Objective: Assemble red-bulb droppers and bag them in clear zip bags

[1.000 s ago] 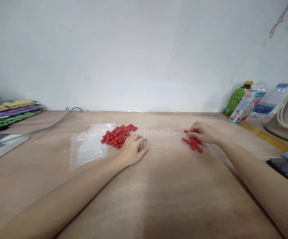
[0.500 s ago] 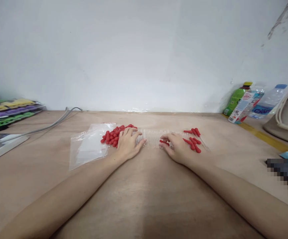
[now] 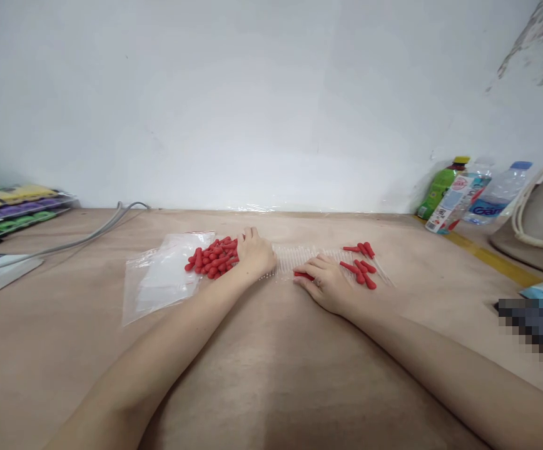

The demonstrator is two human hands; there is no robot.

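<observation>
A: Grip of the right hand (image 3: 326, 285), how is it?
B: Its fingers are closed on one red cap (image 3: 303, 275), just at the row of clear tubes (image 3: 294, 257) on the tabletop (image 3: 271, 350).
A: And the left hand (image 3: 254, 253)?
B: It is curled at the pile of red caps (image 3: 209, 261). Whether it holds one, I cannot tell. Beside the pile lies a plastic bag (image 3: 159, 281).

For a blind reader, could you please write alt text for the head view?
A person's left hand touches a pile of red bulbs while the right hand holds one bulb against a row of clear tubes on a table. Red-tipped tubes lie to the right, a plastic bag to the left.
</observation>
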